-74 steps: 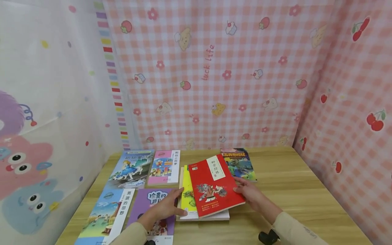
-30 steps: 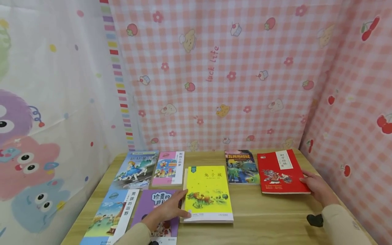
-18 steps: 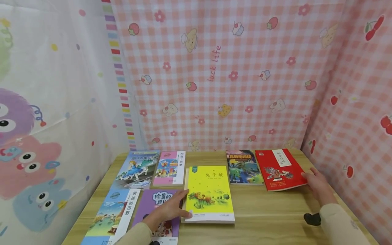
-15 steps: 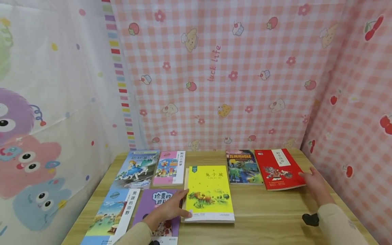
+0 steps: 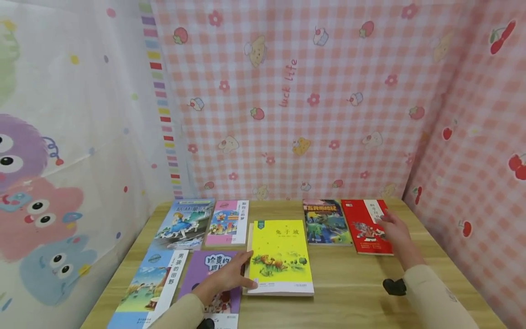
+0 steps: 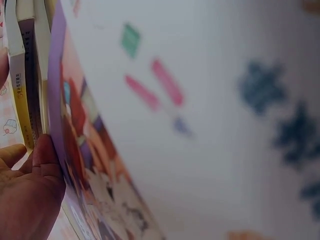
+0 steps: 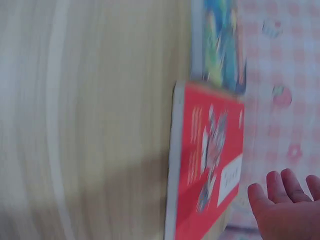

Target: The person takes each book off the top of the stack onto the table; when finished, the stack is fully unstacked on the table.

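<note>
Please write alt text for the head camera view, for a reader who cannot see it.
A person's right hand rests flat on a red book at the far right of a wooden table, while the left hand touches a yellow book. Five more books lie flat around.

A light wooden table (image 5: 361, 292) stands in a corner between pink gingham curtains (image 5: 328, 114) and a white cartoon-monster curtain (image 5: 61, 137).

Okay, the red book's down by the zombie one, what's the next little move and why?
Probably bring the right hand back to the yellow book that tops the stack. The red book lies flat in the back row, and the left hand steadies the stack's left edge.
</note>
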